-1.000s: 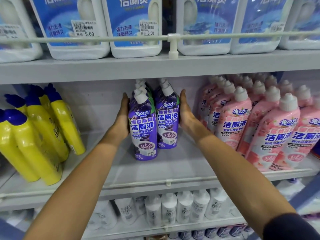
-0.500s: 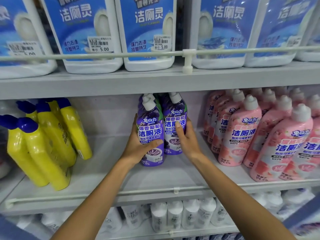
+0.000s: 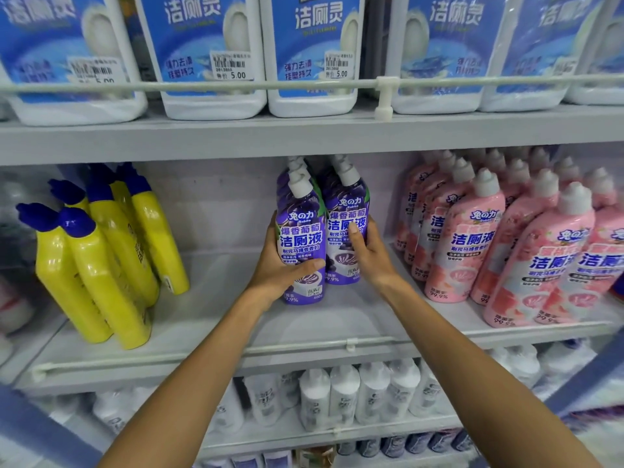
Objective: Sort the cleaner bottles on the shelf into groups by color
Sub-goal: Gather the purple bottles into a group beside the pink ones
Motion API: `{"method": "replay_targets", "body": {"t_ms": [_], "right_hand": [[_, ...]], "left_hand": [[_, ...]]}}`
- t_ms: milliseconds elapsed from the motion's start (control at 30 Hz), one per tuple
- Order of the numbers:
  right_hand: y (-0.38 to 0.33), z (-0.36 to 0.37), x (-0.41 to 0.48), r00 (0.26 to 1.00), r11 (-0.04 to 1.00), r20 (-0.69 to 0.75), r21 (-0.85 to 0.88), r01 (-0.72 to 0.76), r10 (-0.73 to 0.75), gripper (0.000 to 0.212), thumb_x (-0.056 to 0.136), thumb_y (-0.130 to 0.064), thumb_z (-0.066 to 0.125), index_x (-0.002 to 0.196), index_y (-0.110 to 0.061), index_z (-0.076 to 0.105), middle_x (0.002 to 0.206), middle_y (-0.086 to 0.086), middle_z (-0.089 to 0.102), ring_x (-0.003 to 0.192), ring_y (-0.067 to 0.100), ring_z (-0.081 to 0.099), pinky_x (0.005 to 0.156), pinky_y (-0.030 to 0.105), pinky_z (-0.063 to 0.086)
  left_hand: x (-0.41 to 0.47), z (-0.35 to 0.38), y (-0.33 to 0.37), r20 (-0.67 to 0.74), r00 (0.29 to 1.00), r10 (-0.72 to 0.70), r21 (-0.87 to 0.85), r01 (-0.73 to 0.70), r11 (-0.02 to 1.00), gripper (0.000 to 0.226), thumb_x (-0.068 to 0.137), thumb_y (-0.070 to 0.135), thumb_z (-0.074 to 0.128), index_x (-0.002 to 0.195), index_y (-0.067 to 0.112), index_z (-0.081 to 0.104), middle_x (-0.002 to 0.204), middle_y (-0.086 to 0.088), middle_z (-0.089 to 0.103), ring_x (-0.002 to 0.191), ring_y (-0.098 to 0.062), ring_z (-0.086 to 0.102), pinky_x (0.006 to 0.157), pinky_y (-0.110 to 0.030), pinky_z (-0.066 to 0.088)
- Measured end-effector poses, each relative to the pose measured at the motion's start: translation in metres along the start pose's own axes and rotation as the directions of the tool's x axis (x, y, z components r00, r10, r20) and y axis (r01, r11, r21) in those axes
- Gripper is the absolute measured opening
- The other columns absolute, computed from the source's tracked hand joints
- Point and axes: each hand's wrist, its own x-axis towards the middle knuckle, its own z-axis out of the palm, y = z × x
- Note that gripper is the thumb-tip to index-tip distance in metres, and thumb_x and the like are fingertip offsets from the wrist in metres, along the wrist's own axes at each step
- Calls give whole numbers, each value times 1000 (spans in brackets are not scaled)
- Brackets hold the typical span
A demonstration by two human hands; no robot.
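Two rows of purple cleaner bottles stand mid-shelf, white caps up. My left hand point(image 3: 282, 265) grips the front bottle of the left row point(image 3: 300, 231), thumb across its label. My right hand point(image 3: 368, 253) grips the front bottle of the right row point(image 3: 346, 211), thumb on its label. Yellow bottles with blue caps point(image 3: 101, 261) lean together at the shelf's left. Pink bottles point(image 3: 472, 238) fill the right side in several rows.
The grey shelf point(image 3: 219, 298) has a low front rail point(image 3: 236, 352). The shelf above carries large white jugs with blue labels point(image 3: 209, 52) behind a rail. White bottles point(image 3: 344, 393) line the shelf below. Bare shelf lies on either side of the purple group.
One second ago both hands lay flat against the outer sides of the purple rows. They have since wrapped round the two front bottles, thumbs across the labels. The camera moved closer.
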Motion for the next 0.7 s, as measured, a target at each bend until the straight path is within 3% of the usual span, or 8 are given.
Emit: {"method": "replay_targets", "body": {"t_ms": [133, 300, 367, 500, 600, 700], "right_hand": [[-2, -1, 0, 1000, 1000, 6, 5, -21, 21, 45, 106, -32, 51, 144, -12, 41, 126, 5, 67, 102, 6, 70, 83, 24, 61], [-9, -6, -1, 997, 998, 47, 16, -66, 65, 46, 106, -34, 50, 147, -15, 40, 125, 4, 67, 98, 4, 70, 71, 14, 56], [-14, -10, -1, 994, 996, 65, 21, -88, 86, 45, 107, -35, 49, 147, -17, 41, 123, 2, 68, 97, 4, 70, 70, 14, 56], [-24, -16, -1, 991, 994, 88, 15, -106, 104, 48, 107, -40, 47, 149, -17, 43, 129, 4, 68, 109, 16, 70, 87, 27, 58], [-32, -24, -7, 993, 996, 79, -12, -88, 89, 45, 108, -39, 44, 147, -16, 46, 128, 0, 65, 105, 6, 67, 76, 7, 51], [-42, -34, -22, 996, 998, 66, -34, -53, 55, 49, 109, -39, 40, 152, -15, 43, 137, -5, 57, 119, 6, 58, 67, -6, 39]], "left_hand": [[2, 0, 0, -12, 999, -34, 10, 35, 999, 90, 72, -3, 89, 146, 17, 43, 125, -2, 72, 100, -7, 74, 71, -20, 60], [-1, -2, 8, -7, 997, -76, 33, 76, 997, 90, 70, 2, 92, 144, 22, 45, 119, 5, 74, 98, -6, 75, 72, -21, 60], [-3, -3, 14, -7, 995, -104, 62, 105, 993, 91, 68, 9, 94, 144, 25, 46, 119, 7, 75, 101, -7, 75, 80, -28, 63], [-4, -8, 27, -35, 991, -128, 106, 131, 986, 75, 74, 24, 92, 139, 26, 53, 121, 7, 75, 110, -12, 73, 94, -36, 61], [-13, -13, 40, -74, 991, -111, 92, 118, 989, 78, 77, 40, 87, 145, 25, 50, 138, 5, 67, 129, -15, 63, 107, -38, 52], [-28, -16, 50, -234, 966, -107, 48, 121, 991, 83, 91, 29, 77, 160, 15, 33, 160, -6, 44, 146, -20, 44, 112, -29, 41]]}}
